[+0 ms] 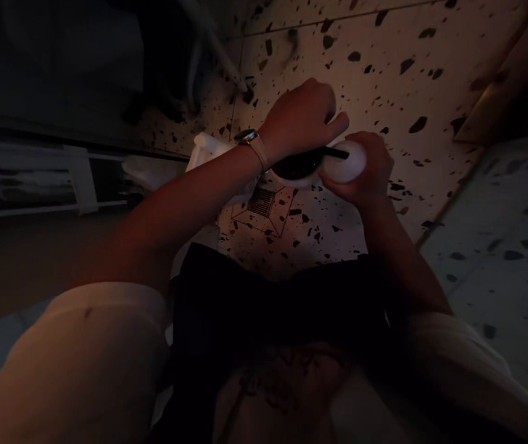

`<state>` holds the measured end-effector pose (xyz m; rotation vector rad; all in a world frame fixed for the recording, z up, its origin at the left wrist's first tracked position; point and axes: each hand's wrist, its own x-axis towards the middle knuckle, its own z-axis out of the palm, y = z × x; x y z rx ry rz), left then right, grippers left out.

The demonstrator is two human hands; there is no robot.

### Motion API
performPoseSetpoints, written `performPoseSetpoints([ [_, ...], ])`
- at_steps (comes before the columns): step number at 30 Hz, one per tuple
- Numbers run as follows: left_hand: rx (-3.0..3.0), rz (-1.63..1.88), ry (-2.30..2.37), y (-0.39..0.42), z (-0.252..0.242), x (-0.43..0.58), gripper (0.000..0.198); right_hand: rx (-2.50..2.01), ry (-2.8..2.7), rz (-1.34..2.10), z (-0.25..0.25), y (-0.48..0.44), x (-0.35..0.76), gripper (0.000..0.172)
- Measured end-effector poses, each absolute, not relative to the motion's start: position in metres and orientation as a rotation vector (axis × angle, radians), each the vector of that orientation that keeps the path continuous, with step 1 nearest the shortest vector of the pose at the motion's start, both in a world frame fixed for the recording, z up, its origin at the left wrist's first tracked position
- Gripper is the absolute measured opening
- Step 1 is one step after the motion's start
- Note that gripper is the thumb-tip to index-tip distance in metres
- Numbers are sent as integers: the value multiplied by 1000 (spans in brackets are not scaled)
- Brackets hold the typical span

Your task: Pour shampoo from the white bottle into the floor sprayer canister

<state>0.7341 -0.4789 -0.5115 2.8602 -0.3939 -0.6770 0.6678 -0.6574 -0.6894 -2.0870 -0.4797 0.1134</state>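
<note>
In the dim light my right hand (374, 166) is wrapped round a white round object (351, 163), which looks like a small container seen from above. A thin black stick (336, 152) lies across its top and runs left, beneath my other hand. My left hand (303, 114), a watch on its wrist, is curled with the thumb pointing right; what its hidden fingers hold does not show. Directly below it is a dark round thing (298, 165) with a pale rim (291, 182), perhaps an open container. Whether the stick touches it is hidden.
A speckled floor (421, 74) with a square drain grate (262, 202) lies beneath my hands. At left are a white plastic object (208, 148) and a shelf edge (51, 209). Pale metal legs (222, 52) stand at upper left; a dark panel (499, 92) is at right.
</note>
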Motion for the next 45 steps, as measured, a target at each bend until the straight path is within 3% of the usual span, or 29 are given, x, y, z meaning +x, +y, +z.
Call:
performPoseSetpoints([
  [10,2792,-676,-281,-472,-546,732,66,-2135,-441,178,-716,-662,673,82],
  [16,2795,-597,-285,-473,-551,731,57,-2088,-460,72,-723,-660,676,89],
  [29,2889,-527,-384,-473,-484,731,48,-1957,-414,-211,-671,-639,666,86],
  [45,2842,-762,-359,-482,-521,731,48,-1963,-550,-176,-712,-658,663,76],
])
